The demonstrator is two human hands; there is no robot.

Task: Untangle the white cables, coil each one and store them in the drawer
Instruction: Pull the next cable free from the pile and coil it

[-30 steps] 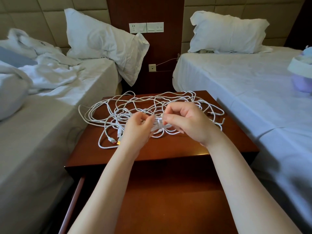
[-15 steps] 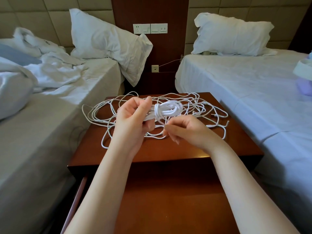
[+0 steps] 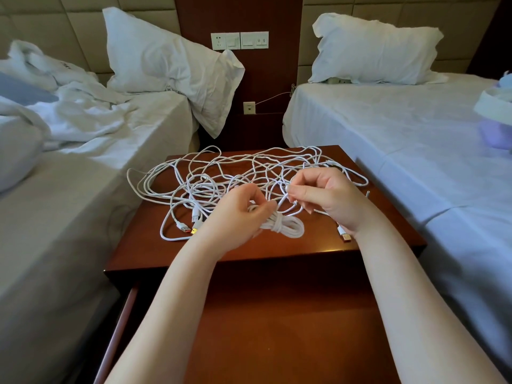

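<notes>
A tangle of white cables [image 3: 221,173] is spread over the top of the dark wooden nightstand [image 3: 277,245]. My left hand [image 3: 238,214] grips a small coiled bundle of white cable [image 3: 285,225] just above the front of the top. My right hand [image 3: 329,198] pinches the free end of that cable, close beside the coil. Loose USB plugs with orange tips [image 3: 194,230] lie to the left of my left wrist, and another plug [image 3: 345,235] lies under my right wrist. The drawer [image 3: 277,328] stands pulled out below my forearms.
A bed with a crumpled duvet [image 3: 69,120] and a pillow [image 3: 166,67] flanks the nightstand on the left. A made bed [image 3: 401,128] with a pillow [image 3: 374,48] flanks it on the right. Wall sockets and switches [image 3: 239,40] sit on the panel behind.
My left hand has come down from above the tangle with the coil, which now sits low near the front edge. My right hand has risen to the coil's right and pinches the cable end.
</notes>
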